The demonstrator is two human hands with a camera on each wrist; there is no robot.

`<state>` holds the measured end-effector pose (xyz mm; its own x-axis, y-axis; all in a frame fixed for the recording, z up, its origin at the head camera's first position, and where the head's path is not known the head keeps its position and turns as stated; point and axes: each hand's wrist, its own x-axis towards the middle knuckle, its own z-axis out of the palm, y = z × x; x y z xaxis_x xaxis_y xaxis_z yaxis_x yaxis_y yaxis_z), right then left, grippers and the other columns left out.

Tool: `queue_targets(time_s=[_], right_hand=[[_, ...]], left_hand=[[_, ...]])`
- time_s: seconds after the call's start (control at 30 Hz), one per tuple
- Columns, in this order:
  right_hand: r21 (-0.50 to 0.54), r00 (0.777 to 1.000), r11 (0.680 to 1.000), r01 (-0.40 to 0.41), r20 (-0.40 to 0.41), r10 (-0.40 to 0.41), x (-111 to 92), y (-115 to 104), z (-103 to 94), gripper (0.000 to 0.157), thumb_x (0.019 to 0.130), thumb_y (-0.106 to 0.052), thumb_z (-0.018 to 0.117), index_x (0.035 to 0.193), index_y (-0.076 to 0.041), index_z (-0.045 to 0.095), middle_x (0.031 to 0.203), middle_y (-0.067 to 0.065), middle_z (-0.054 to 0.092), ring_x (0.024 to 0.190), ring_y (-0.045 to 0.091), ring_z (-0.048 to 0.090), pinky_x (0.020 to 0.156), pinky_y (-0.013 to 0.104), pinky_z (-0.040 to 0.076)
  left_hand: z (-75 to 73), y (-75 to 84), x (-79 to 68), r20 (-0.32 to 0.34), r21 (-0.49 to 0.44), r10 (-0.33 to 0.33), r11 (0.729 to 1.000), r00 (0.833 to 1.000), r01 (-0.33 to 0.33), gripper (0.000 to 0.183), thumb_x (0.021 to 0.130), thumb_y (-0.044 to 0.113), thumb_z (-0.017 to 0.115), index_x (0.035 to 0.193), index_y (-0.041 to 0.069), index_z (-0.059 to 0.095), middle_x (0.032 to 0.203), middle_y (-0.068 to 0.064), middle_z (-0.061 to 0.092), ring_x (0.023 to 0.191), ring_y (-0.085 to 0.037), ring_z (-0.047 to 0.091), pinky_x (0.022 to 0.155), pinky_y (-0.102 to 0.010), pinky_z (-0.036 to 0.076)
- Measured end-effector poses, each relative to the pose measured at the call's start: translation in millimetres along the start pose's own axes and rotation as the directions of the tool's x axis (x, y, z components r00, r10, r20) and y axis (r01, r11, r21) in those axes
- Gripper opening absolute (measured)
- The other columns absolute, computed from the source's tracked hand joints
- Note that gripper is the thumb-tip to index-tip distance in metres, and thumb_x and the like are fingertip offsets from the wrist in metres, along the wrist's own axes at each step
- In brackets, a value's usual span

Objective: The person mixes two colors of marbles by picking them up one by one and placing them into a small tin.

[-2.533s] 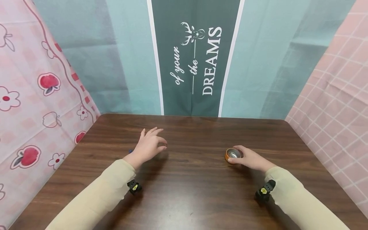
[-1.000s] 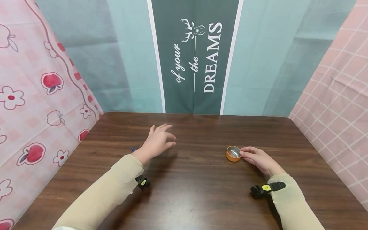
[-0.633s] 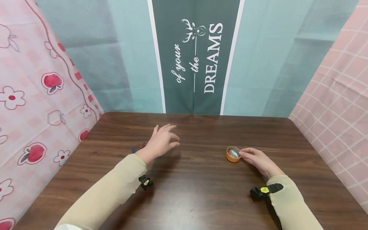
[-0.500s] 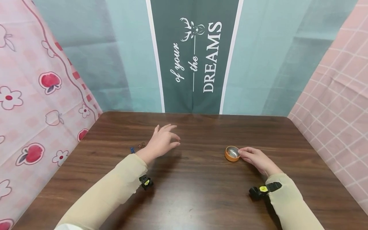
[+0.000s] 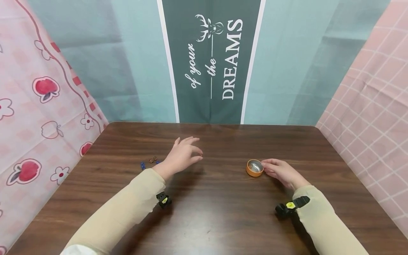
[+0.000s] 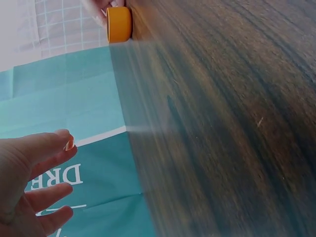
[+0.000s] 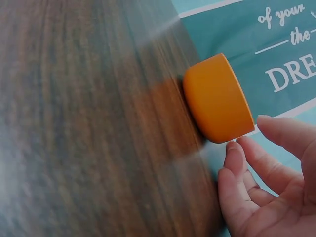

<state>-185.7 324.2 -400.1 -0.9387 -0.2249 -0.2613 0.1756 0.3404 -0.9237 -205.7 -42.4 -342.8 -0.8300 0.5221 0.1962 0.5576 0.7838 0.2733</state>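
My left hand (image 5: 181,156) is held over the middle-left of the table. Its thumb and index finger pinch a small shiny orange-brown bead (image 6: 69,143), mostly covered by the fingertips; the other fingers are spread. To the right, a small orange bowl (image 5: 254,173) with a silvery inside stands upright on the table. Something small and brownish shows inside it. My right hand (image 5: 282,172) pinches the bowl's right rim, thumb at the opening and index finger against the outer wall, as the right wrist view shows.
Left of my left wrist lie small blue beads (image 5: 142,165) and brown ring-like beads (image 5: 151,160), partly behind the forearm. The dark wood table (image 5: 216,209) ends at a teal cloth (image 5: 287,71) at the back. Pink cloths hang on both sides.
My left hand has moved right, toward the bowl, with the bead, uncovering beads behind it. My right hand has shifted from gripping around the bowl to pinching its right rim.
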Motion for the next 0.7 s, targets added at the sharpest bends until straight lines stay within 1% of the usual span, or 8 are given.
queue_targets(time_s=[0.2,0.37,0.53,0.7], right_hand=[[-0.025,0.999,1.000,-0.010,-0.035,0.009,-1.4,0.0,4.7,0.051,0.095,-0.026,0.055,0.125,0.014,0.044,0.121,0.021,0.052,0.106,0.015,0.056,0.093,0.030,0.044],[-0.037,0.999,0.999,-0.028,-0.043,0.027,-1.6,1.3,5.7,0.052,0.095,-0.029,0.055,0.125,0.013,0.045,0.122,0.022,0.052,0.112,0.024,0.054,0.094,0.032,0.042],[-0.049,0.999,0.999,-0.018,-0.044,0.016,-2.2,-2.5,5.6,0.055,0.095,-0.031,0.055,0.125,0.013,0.044,0.124,0.024,0.051,0.118,0.033,0.049,0.096,0.035,0.040],[-0.061,0.999,0.998,-0.031,-0.034,0.029,-3.6,-5.1,3.6,0.056,0.095,-0.032,0.054,0.126,0.013,0.043,0.125,0.025,0.050,0.120,0.035,0.047,0.097,0.037,0.039]], left_hand=[[-1.4,6.5,7.9,0.016,0.006,0.019,1.000,1.000,-0.019,0.015,0.086,0.027,0.068,0.096,0.018,0.075,0.138,-0.008,0.047,0.133,-0.028,0.034,0.105,-0.061,0.013],[-4.4,12.0,14.8,0.020,0.021,0.030,0.999,0.999,-0.030,0.014,0.086,0.027,0.068,0.096,0.020,0.075,0.138,-0.008,0.048,0.133,-0.028,0.034,0.105,-0.060,0.014],[-4.3,15.3,19.1,0.023,0.032,0.021,0.999,1.000,-0.022,0.013,0.086,0.028,0.068,0.095,0.020,0.075,0.137,-0.007,0.049,0.133,-0.027,0.035,0.105,-0.060,0.016],[-1.8,18.3,22.5,0.049,0.016,0.018,1.000,0.999,-0.019,0.015,0.087,0.027,0.067,0.097,0.019,0.075,0.137,-0.006,0.049,0.133,-0.027,0.034,0.105,-0.060,0.015]])
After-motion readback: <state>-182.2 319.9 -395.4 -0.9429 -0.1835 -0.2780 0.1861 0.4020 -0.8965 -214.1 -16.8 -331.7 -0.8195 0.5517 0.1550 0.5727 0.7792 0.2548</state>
